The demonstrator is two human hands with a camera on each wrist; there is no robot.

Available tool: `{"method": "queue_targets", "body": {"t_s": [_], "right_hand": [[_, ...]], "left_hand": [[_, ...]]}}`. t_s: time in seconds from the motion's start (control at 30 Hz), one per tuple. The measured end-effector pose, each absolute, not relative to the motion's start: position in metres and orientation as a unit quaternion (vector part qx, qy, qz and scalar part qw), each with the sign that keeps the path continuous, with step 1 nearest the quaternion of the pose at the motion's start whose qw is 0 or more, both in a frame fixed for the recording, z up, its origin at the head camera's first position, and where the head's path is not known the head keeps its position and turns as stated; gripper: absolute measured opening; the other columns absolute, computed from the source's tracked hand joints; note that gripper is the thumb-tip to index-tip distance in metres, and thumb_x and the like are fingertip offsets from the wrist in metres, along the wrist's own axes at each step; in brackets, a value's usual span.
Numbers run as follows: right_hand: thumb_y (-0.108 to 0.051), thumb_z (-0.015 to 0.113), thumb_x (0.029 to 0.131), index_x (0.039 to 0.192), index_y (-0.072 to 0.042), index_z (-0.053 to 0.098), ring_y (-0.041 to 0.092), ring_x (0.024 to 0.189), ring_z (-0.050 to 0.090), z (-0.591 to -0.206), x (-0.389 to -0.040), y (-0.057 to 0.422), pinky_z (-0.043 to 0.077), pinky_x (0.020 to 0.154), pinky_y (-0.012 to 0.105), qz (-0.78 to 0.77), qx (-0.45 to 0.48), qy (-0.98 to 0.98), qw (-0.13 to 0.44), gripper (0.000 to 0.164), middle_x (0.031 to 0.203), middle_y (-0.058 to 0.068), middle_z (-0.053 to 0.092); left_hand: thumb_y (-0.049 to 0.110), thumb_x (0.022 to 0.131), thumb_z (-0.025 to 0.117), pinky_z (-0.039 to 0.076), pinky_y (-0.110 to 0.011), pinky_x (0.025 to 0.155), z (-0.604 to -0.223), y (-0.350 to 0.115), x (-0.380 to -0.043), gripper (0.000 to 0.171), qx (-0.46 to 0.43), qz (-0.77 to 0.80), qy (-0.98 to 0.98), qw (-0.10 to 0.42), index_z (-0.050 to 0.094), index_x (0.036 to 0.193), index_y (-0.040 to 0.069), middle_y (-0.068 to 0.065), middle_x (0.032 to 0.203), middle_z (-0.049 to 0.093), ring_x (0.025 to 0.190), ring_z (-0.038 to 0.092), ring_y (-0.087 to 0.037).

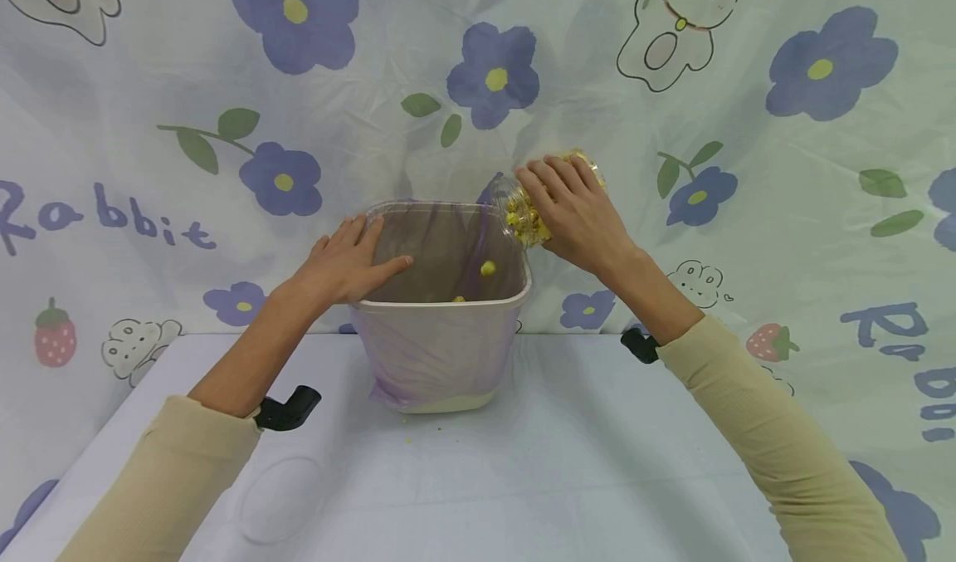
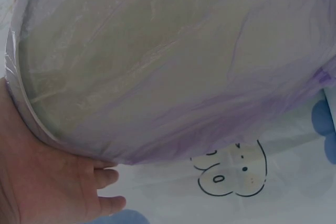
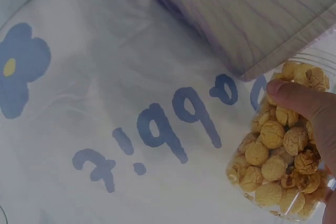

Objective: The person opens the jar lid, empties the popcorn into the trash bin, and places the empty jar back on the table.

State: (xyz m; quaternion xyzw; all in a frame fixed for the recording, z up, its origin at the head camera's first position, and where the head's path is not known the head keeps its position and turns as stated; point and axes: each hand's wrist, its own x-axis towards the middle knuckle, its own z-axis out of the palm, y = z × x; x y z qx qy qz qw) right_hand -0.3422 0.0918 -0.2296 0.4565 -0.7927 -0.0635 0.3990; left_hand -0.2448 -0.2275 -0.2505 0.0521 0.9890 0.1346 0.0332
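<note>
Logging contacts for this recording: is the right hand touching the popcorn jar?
Touching: the right wrist view shows the right hand wrapped around the popcorn jar, directly against its clear side.

- Head view: worn on my head, facing forward and down; widest and farthest. Takes in my left hand [image 1: 342,267], right hand [image 1: 578,213], the bin [image 1: 441,346], tabletop [image 1: 597,471] and flowered curtain [image 1: 396,163] behind.
- Left wrist view: very near. Bin's side fills most of it, turned sideways, rim to the left; my left hand at lower left.
- Right wrist view: near, facing curtain, its lettering upside down. My right hand and the jar [image 3: 275,153] at right edge, bin cut off above.
- Shared: bin and curtain, all three; jar, head and right wrist.
</note>
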Motion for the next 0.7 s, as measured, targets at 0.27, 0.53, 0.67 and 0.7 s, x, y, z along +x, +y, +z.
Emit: {"method": "queue_targets", "body": {"t_s": [0.27,0.53,0.67,0.7], "right_hand": [[-0.022,0.09,0.07,0.145,-0.004,0.039,0.038,0.136,0.037,-0.2301,-0.3411,0.0928,0.014,0.119,0.052,-0.061,0.452,-0.801,0.387,0.093,0.144,0.018,0.045],[-0.024,0.09,0.071,0.146,-0.004,0.038,0.038,0.137,0.036,-0.2303,-0.3411,0.0936,0.014,0.119,0.052,-0.065,0.45,-0.8,0.391,0.094,0.145,0.018,0.044],[-0.022,0.089,0.071,0.145,-0.004,0.039,0.038,0.136,0.037,-0.2307,-0.342,0.0937,0.016,0.119,0.052,-0.065,0.45,-0.795,0.401,0.091,0.144,0.018,0.045],[-0.021,0.089,0.071,0.145,-0.004,0.039,0.038,0.136,0.037,-0.2307,-0.3422,0.0936,0.016,0.119,0.052,-0.064,0.451,-0.794,0.403,0.091,0.144,0.018,0.045]], "left_hand": [[0.065,0.1,0.034,0.0,-0.067,0.113,-0.2511,-0.2275,-0.2454,0.095,0.052,0.135,0.989,0.033,0.0,0.158,-0.002,-0.032,0.161,-0.005,0.147,-0.006,-0.048],[0.066,0.1,0.034,0.0,-0.067,0.113,-0.2519,-0.2277,-0.2463,0.096,0.054,0.133,0.989,0.03,0.001,0.158,-0.002,-0.032,0.16,-0.005,0.147,-0.006,-0.049],[0.065,0.1,0.034,0.0,-0.067,0.113,-0.2515,-0.2274,-0.246,0.095,0.055,0.134,0.989,0.031,0.0,0.158,-0.002,-0.032,0.16,-0.005,0.147,-0.006,-0.049],[0.065,0.1,0.034,0.0,-0.067,0.113,-0.2512,-0.2272,-0.2458,0.095,0.055,0.134,0.989,0.031,0.0,0.158,-0.002,-0.032,0.16,-0.005,0.147,-0.006,-0.049]]}}
